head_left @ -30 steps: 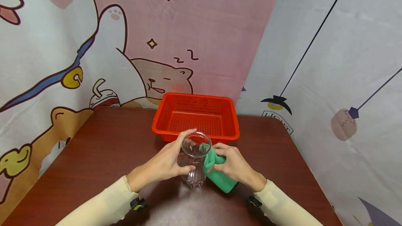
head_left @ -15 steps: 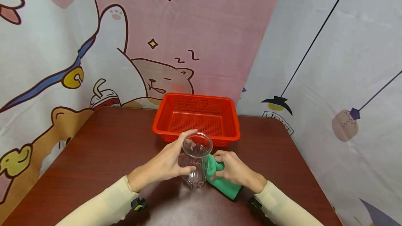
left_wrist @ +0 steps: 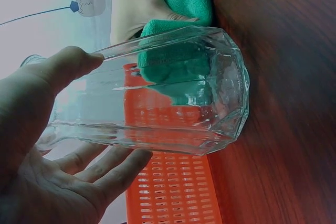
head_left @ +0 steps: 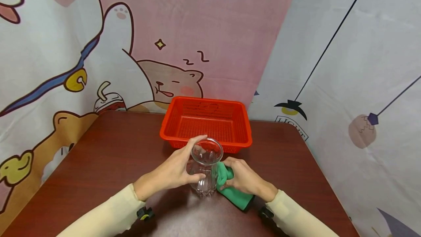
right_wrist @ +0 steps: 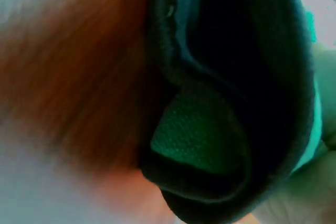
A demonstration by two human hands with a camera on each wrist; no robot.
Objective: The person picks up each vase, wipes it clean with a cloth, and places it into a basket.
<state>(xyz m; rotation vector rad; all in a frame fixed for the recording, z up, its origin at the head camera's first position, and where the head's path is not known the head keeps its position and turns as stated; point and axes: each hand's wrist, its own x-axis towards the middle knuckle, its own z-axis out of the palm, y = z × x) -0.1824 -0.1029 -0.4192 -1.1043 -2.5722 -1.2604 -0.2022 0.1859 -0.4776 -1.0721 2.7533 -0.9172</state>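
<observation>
A clear glass vase [head_left: 207, 169] with a round flared rim stands at the middle of the table, in front of the red basket. My left hand [head_left: 171, 169] grips it from the left, thumb on the near side and fingers round the far side. In the left wrist view the vase [left_wrist: 173, 95] shows a faceted base, close over the wood. My right hand [head_left: 246, 180] pinches a folded green cloth [head_left: 236, 196] against the vase's lower right side. The right wrist view is mostly filled by the dark, shaded folds of the cloth [right_wrist: 199, 129].
A red perforated plastic basket [head_left: 245, 120] sits just behind the vase, near the back edge. The brown wooden table [head_left: 115, 149] spreads to both sides of it. Cartoon-printed cloth walls [head_left: 230, 28] rise along the back and sides.
My right hand has moved the green cloth down the vase's side and slightly toward me, then stayed almost still. The left hand and vase keep nearly the same position.
</observation>
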